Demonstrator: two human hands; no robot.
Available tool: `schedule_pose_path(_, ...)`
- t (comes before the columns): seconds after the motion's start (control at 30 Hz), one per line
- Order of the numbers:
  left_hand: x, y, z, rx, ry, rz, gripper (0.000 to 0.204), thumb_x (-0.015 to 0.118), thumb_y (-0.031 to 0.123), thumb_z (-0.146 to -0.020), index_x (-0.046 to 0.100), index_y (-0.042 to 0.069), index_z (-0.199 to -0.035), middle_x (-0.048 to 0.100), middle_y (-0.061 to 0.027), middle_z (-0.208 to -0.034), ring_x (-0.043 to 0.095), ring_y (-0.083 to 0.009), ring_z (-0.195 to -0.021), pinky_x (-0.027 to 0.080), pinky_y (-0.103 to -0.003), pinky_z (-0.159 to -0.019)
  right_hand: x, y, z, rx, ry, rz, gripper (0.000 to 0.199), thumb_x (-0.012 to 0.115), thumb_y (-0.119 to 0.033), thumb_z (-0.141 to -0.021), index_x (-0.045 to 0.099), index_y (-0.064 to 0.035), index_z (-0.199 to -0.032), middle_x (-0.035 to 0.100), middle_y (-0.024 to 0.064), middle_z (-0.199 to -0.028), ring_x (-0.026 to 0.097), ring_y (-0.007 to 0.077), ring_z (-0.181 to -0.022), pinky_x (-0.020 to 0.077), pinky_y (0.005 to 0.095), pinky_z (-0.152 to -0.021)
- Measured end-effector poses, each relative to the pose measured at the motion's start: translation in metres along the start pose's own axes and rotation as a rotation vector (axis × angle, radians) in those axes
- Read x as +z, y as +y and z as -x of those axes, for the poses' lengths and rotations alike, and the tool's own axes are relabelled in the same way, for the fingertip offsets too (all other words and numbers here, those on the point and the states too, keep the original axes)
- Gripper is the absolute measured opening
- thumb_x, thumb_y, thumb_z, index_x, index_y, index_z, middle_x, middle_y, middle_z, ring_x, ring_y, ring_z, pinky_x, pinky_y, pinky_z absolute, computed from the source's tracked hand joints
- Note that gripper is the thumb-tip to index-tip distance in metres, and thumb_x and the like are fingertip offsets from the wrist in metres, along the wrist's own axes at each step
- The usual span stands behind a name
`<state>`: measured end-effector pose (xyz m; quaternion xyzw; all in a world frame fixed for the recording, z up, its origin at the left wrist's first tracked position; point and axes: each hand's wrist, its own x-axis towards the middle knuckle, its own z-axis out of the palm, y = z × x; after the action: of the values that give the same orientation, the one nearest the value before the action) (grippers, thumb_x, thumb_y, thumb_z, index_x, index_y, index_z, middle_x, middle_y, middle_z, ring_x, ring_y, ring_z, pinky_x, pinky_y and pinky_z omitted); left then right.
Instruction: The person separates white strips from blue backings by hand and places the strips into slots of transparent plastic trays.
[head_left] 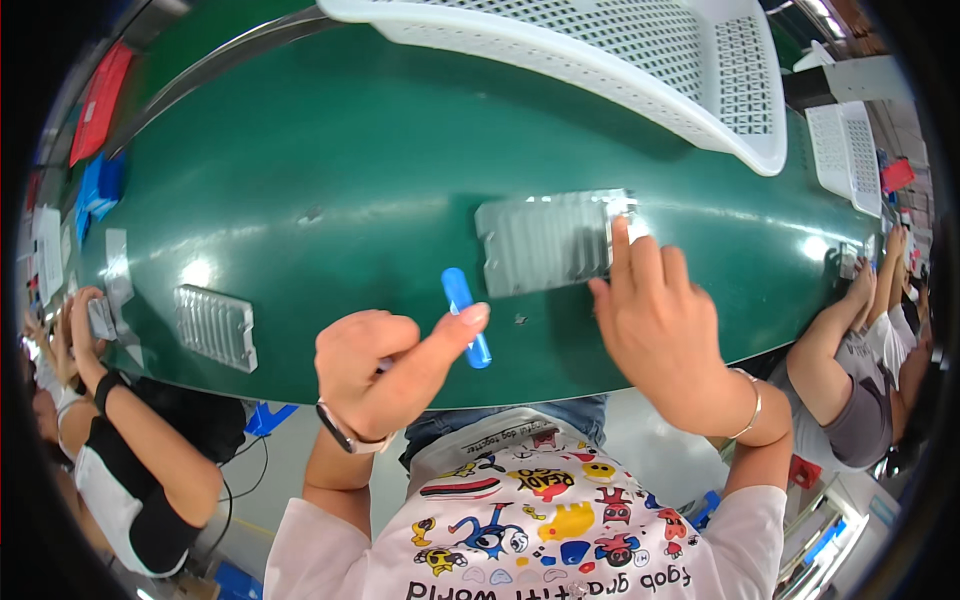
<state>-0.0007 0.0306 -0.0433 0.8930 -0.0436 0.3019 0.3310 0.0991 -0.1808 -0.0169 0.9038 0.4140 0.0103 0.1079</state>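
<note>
My left hand (385, 360) is closed, pinching a short blue tube (457, 290) with rounded ends between thumb and fingers. The tube tilts just above the table's near side; its exact kind is unclear. To the right of it, a clear ribbed plastic tray (545, 245) lies on the green table. My right hand (660, 305) is at the tray's right end, index finger stretched onto it and thumb by its near corner. Its fingers are apart. What the tray's grooves contain is hard to make out through the glare.
A second clear ribbed tray (215, 328) lies at the left of the green table (350, 150). A large white perforated basket (600, 75) stands at the far side. Blue bins (98, 187) and a red bin (100, 105) are far left. Other people work at both sides.
</note>
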Motion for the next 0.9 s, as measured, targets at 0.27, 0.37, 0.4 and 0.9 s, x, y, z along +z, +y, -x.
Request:
schedule_pose_path(0.27,0.003,0.009,0.004,0.218,-0.038,0.008,0.046,0.078,0.001,-0.065,0.07,0.013,-0.109,0.023,0.0028,-0.062,0.027,-0.0076,-0.043,0.019,-0.025,-0.039,-0.004,0.021,-0.003,0.017,0.024,-0.243,0.06,0.071,-0.029,-0.077,0.053,0.0085,-0.12,0.049,0.011,-0.095,0.051,0.0223,-0.071,0.0475,0.0307,-0.055)
schedule_pose_path(0.37,0.008,0.01,0.0,0.262,-0.027,0.02,0.042,0.076,0.001,-0.065,0.071,0.011,-0.106,0.024,0.0027,-0.061,0.028,-0.0072,-0.043,0.02,-0.024,-0.039,-0.012,0.021,-0.007,-0.007,0.143,-0.4,0.049,0.069,-0.024,-0.078,0.058,0.0019,-0.118,0.054,0.0114,-0.1,0.055,0.0212,-0.075,0.046,0.0292,-0.056)
schedule_pose_path(0.4,0.009,0.011,0.0,0.261,-0.026,0.025,0.042,0.076,0.001,-0.065,0.071,0.011,-0.106,0.024,0.0027,-0.061,0.028,-0.0072,-0.043,0.02,-0.024,-0.039,-0.012,0.021,-0.006,-0.145,0.294,-0.458,0.044,0.069,-0.02,-0.076,0.062,-0.0007,-0.114,0.056,0.0111,-0.103,0.056,0.0195,-0.076,0.0446,0.0277,-0.056)
schedule_pose_path(0.9,0.012,0.014,-0.018,-1.053,-0.048,1.266,0.042,0.052,0.012,-0.086,0.048,-0.005,-0.124,0.042,0.0,-0.076,0.036,-0.0076,-0.056,0.03,-0.024,-0.052,0.023,0.056,-0.043,0.2,0.165,-1.126,0.019,0.074,-0.009,-0.074,0.066,-0.0039,-0.091,0.065,0.0063,-0.08,0.056,0.02,-0.068,0.0457,0.0312,-0.063)
